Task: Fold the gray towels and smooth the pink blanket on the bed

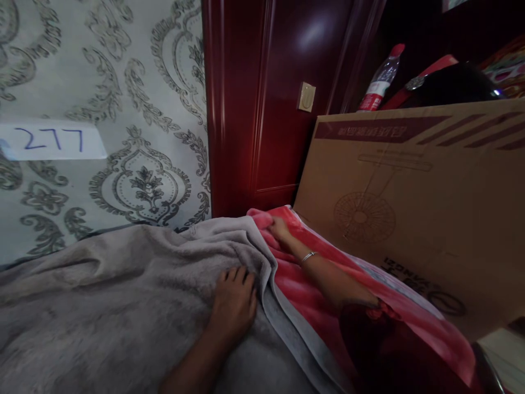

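Left hand (pixel 233 298) lying flat, open, on grey blanket (pixel 123 295); right hand (pixel 279 227) pinching pink blanket (pixel 303 290) edge; wall label (pixel 51 140) reading "277"; fan-printed carton (pixel 410 208).

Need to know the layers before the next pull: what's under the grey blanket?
A pink blanket shows beneath the grey blanket along its right edge. Anything further under the grey is covered.
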`<state>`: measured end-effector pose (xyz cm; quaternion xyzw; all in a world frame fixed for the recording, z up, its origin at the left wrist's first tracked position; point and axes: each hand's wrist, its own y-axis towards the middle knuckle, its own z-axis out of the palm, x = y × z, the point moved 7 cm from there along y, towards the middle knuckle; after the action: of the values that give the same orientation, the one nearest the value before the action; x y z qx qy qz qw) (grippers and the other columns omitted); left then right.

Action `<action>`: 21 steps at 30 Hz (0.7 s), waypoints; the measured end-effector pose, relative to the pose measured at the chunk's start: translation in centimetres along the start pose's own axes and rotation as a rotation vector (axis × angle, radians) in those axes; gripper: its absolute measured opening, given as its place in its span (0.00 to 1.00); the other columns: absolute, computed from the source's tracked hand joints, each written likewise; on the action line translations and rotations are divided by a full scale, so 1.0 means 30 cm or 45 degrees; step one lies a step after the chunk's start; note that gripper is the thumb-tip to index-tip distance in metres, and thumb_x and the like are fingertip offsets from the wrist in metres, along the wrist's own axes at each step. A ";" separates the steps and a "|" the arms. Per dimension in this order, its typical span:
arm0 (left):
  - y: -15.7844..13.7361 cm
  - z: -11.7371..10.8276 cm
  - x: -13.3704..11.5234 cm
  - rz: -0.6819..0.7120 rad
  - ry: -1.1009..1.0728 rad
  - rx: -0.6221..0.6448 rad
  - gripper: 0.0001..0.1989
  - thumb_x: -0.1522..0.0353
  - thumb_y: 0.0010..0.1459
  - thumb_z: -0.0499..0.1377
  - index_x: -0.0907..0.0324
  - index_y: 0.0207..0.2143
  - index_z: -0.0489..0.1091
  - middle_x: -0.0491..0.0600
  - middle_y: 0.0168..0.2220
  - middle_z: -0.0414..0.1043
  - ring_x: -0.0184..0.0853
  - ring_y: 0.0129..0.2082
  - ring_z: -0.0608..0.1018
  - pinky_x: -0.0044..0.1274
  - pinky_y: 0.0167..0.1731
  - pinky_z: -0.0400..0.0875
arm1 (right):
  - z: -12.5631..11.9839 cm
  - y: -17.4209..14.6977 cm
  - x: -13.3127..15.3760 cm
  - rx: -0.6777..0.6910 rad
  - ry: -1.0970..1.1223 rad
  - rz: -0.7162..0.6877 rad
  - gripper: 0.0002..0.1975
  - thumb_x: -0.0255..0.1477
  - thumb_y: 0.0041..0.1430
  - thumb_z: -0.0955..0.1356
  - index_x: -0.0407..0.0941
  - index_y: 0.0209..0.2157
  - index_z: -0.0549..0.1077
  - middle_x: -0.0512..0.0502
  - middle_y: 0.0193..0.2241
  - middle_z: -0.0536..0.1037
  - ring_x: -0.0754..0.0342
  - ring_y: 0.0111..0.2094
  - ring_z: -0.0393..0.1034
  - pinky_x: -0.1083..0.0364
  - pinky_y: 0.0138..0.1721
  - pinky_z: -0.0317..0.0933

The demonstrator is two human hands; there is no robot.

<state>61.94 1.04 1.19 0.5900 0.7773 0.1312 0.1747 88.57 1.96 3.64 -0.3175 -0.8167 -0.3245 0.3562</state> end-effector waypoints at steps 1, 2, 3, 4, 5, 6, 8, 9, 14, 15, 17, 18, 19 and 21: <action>-0.002 -0.003 -0.009 0.039 -0.010 -0.034 0.16 0.72 0.61 0.53 0.60 0.50 0.74 0.58 0.52 0.74 0.48 0.51 0.73 0.41 0.52 0.64 | -0.039 0.025 0.009 -0.098 -0.019 -0.011 0.15 0.26 0.59 0.61 0.44 0.44 0.75 0.43 0.43 0.78 0.48 0.48 0.69 0.55 0.47 0.63; -0.005 -0.003 -0.022 0.089 -0.020 -0.068 0.17 0.72 0.61 0.53 0.60 0.51 0.73 0.58 0.53 0.73 0.48 0.52 0.72 0.41 0.53 0.64 | -0.083 0.052 0.020 -0.211 -0.055 -0.035 0.18 0.24 0.60 0.59 0.44 0.47 0.73 0.41 0.49 0.75 0.48 0.52 0.67 0.54 0.51 0.61; -0.009 -0.001 -0.035 0.144 -0.032 -0.095 0.18 0.72 0.62 0.53 0.60 0.52 0.73 0.58 0.54 0.73 0.48 0.53 0.72 0.41 0.54 0.64 | -0.122 0.080 0.030 -0.313 -0.118 -0.069 0.20 0.23 0.61 0.58 0.45 0.50 0.72 0.40 0.53 0.72 0.48 0.55 0.64 0.53 0.54 0.59; -0.014 0.006 -0.047 0.196 -0.046 -0.106 0.19 0.71 0.62 0.53 0.60 0.54 0.72 0.58 0.55 0.73 0.48 0.54 0.72 0.41 0.55 0.64 | -0.149 0.106 0.037 -0.381 -0.197 -0.104 0.21 0.23 0.61 0.57 0.45 0.53 0.70 0.40 0.56 0.69 0.48 0.56 0.63 0.53 0.56 0.58; -0.019 0.017 -0.056 0.233 -0.061 -0.100 0.20 0.70 0.62 0.54 0.60 0.55 0.71 0.58 0.56 0.73 0.48 0.55 0.72 0.42 0.55 0.63 | -0.160 0.131 0.039 -0.415 -0.282 -0.135 0.22 0.22 0.62 0.56 0.45 0.53 0.69 0.39 0.58 0.67 0.48 0.56 0.62 0.53 0.57 0.57; -0.024 0.031 -0.060 0.249 -0.078 -0.080 0.21 0.69 0.62 0.54 0.59 0.57 0.69 0.58 0.56 0.72 0.48 0.56 0.71 0.42 0.56 0.63 | -0.156 0.153 0.032 -0.416 -0.360 -0.155 0.21 0.23 0.63 0.56 0.45 0.54 0.69 0.39 0.58 0.66 0.48 0.56 0.63 0.52 0.57 0.57; -0.030 0.061 -0.056 0.229 -0.114 -0.017 0.23 0.68 0.62 0.55 0.58 0.60 0.67 0.57 0.58 0.71 0.48 0.58 0.71 0.43 0.58 0.63 | -0.112 0.187 -0.007 -0.329 -0.443 -0.152 0.20 0.22 0.63 0.57 0.42 0.54 0.70 0.36 0.58 0.68 0.47 0.55 0.64 0.51 0.57 0.57; -0.031 0.074 -0.051 0.207 -0.131 0.020 0.23 0.68 0.63 0.55 0.57 0.61 0.66 0.56 0.59 0.71 0.47 0.58 0.70 0.43 0.58 0.62 | -0.082 0.196 -0.035 -0.271 -0.450 -0.141 0.20 0.22 0.63 0.58 0.41 0.53 0.71 0.35 0.57 0.70 0.47 0.55 0.65 0.52 0.57 0.57; -0.023 0.099 -0.034 0.143 -0.183 0.166 0.22 0.67 0.65 0.52 0.56 0.61 0.67 0.54 0.61 0.69 0.46 0.61 0.68 0.43 0.61 0.60 | -0.027 0.188 -0.185 -0.110 -0.513 -0.034 0.25 0.24 0.60 0.65 0.40 0.60 0.67 0.36 0.56 0.74 0.48 0.56 0.68 0.53 0.55 0.60; -0.021 0.098 -0.033 0.135 -0.186 0.183 0.22 0.67 0.65 0.52 0.57 0.61 0.67 0.55 0.62 0.68 0.45 0.62 0.68 0.43 0.62 0.59 | -0.046 0.179 -0.213 -0.114 -0.540 0.014 0.25 0.26 0.62 0.65 0.40 0.60 0.67 0.34 0.56 0.74 0.46 0.55 0.68 0.52 0.54 0.60; -0.018 0.097 -0.032 0.125 -0.182 0.213 0.23 0.67 0.65 0.51 0.58 0.61 0.67 0.55 0.62 0.67 0.45 0.63 0.67 0.43 0.63 0.58 | -0.090 0.155 -0.263 -0.110 -0.595 0.123 0.21 0.33 0.63 0.66 0.38 0.55 0.72 0.31 0.50 0.77 0.42 0.52 0.72 0.50 0.50 0.63; -0.017 0.097 -0.032 0.119 -0.179 0.223 0.23 0.67 0.65 0.51 0.59 0.61 0.67 0.56 0.63 0.67 0.45 0.63 0.67 0.43 0.63 0.58 | -0.109 0.141 -0.284 -0.096 -0.615 0.172 0.19 0.36 0.63 0.67 0.38 0.49 0.76 0.31 0.46 0.79 0.41 0.48 0.74 0.51 0.47 0.65; -0.017 0.096 -0.033 0.114 -0.175 0.231 0.23 0.67 0.66 0.51 0.59 0.61 0.67 0.56 0.63 0.67 0.45 0.63 0.67 0.43 0.63 0.57 | -0.123 0.126 -0.302 -0.078 -0.627 0.209 0.18 0.38 0.62 0.68 0.38 0.44 0.78 0.33 0.41 0.81 0.41 0.45 0.76 0.52 0.43 0.65; -0.016 0.094 -0.034 0.109 -0.172 0.238 0.23 0.67 0.66 0.50 0.59 0.61 0.67 0.56 0.63 0.67 0.45 0.63 0.67 0.43 0.63 0.57 | -0.132 0.101 -0.324 -0.045 -0.626 0.248 0.15 0.39 0.61 0.69 0.40 0.36 0.80 0.40 0.33 0.81 0.46 0.38 0.77 0.55 0.37 0.65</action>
<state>62.98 -0.08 -1.45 0.6437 0.7468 0.0256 0.1653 97.63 -2.05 -1.00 -0.4702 -0.8384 -0.2161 0.1710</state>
